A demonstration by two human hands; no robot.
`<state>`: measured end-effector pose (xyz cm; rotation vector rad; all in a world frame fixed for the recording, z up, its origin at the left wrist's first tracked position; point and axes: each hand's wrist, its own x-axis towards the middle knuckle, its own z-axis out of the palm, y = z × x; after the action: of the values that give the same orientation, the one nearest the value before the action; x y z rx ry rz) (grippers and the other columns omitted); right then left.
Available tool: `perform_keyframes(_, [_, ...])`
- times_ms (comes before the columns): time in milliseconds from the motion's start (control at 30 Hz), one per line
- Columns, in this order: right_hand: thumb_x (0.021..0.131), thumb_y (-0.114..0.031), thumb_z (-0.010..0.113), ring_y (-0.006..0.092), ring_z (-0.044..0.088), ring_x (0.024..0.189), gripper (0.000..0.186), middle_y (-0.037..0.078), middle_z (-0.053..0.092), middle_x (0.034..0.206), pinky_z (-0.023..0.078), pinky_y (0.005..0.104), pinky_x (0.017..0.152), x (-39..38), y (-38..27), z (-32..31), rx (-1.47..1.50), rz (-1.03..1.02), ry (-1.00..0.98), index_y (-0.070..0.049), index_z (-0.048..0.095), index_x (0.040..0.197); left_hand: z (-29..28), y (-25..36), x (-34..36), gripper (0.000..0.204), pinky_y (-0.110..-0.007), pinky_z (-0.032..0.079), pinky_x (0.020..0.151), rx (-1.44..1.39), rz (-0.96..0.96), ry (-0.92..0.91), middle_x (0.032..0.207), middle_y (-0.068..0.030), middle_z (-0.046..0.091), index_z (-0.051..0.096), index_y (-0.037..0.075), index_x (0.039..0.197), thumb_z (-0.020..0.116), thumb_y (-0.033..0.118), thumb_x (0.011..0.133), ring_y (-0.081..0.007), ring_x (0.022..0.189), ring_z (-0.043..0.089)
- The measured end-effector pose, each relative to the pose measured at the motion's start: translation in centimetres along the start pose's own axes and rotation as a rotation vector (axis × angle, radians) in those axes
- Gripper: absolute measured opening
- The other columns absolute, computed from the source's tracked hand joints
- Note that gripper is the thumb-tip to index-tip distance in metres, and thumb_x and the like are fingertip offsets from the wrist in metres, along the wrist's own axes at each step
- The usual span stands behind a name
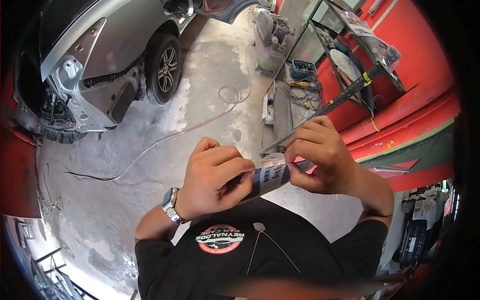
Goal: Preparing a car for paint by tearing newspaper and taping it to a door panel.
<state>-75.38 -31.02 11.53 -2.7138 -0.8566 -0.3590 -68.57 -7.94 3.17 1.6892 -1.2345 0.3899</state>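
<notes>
In front of my chest I hold a dark strip (268, 181) with pale printed patches, stretched between both hands at a slant. My left hand (217, 177) grips its left end, fingers curled and thumb bent against it, a steel watch on that wrist. My right hand (317, 157) pinches the other end between thumb and fingers, slightly higher. Parts of the strip are hidden under my fingers. A clear crumpled item (274, 159) lies just beyond it, too small to make out.
A silver car (100, 45) with its front corner stripped stands left. A pale hose (182, 132) crosses the concrete floor. A compressor-like machine (270, 37) stands ahead, beside a metal rack (350, 90) with coiled cables (302, 95). A red wall (420, 65) runs along the right.
</notes>
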Motion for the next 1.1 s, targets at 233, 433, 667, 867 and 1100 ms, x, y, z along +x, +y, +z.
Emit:
perform_keyframes(233, [0.061, -0.004, 0.069, 0.0211, 0.061, 0.077, 0.020, 0.001, 0.062, 0.077, 0.039, 0.0365, 0.078, -0.6, 0.1, -0.8, -0.005, 0.046, -0.038, -0.011, 0.056, 0.076, -1.3, -0.8, -0.5, 0.010, -0.032, 0.034, 0.063, -0.012, 0.022, 0.020, 0.065, 0.0008, 0.058, 0.066, 0.011, 0.080, 0.071, 0.008, 0.071, -0.0169, 0.056, 0.052])
perform_keyframes(433, [0.064, -0.009, 0.070, 0.0210, 0.057, 0.074, 0.020, 0.001, 0.053, 0.072, 0.037, 0.0370, 0.076, -1.2, 0.3, -1.4, 0.011, 0.077, -0.018, -0.011, 0.054, 0.075, -2.1, -1.5, -1.1, 0.011, -0.031, 0.034, 0.064, -0.087, -0.043, 0.004, 0.065, 0.0014, 0.060, 0.066, 0.011, 0.080, 0.072, 0.007, 0.071, -0.0156, 0.057, 0.054])
perform_keyframes(667, [0.064, -0.007, 0.069, 0.0215, 0.057, 0.075, 0.018, 0.002, 0.054, 0.072, 0.037, 0.0362, 0.077, -3.3, 1.4, -3.5, -0.009, 0.135, -0.055, -0.010, 0.056, 0.075, -2.6, -2.3, -2.1, 0.009, -0.029, 0.036, 0.065, -0.147, -0.096, 0.021, 0.066, 0.0014, 0.062, 0.067, 0.011, 0.078, 0.071, 0.006, 0.072, -0.0143, 0.058, 0.056])
perform_keyframes(867, [0.068, -0.004, 0.067, 0.0253, 0.058, 0.078, 0.013, 0.006, 0.058, 0.077, 0.038, 0.0370, 0.080, -3.7, 2.2, -4.9, -0.212, 0.228, 0.147, -0.007, 0.058, 0.077, -1.7, -3.4, -2.1, 0.008, -0.029, 0.037, 0.066, -0.153, -0.161, 0.061, 0.066, 0.0002, 0.063, 0.068, 0.009, 0.079, 0.071, 0.004, 0.074, -0.0139, 0.058, 0.057])
perform_keyframes(1100, [0.076, -0.020, 0.073, 0.0233, 0.060, 0.093, 0.023, 0.004, 0.064, 0.095, 0.039, 0.0416, 0.092, 0.7, -2.2, 0.8, -0.313, -0.020, 0.069, -0.011, 0.065, 0.095, 2.0, -2.0, 0.1, 0.006, -0.029, 0.038, 0.065, -0.200, -0.079, 0.103, 0.068, -0.0015, 0.064, 0.069, 0.008, 0.081, 0.071, 0.005, 0.076, -0.0156, 0.060, 0.057])
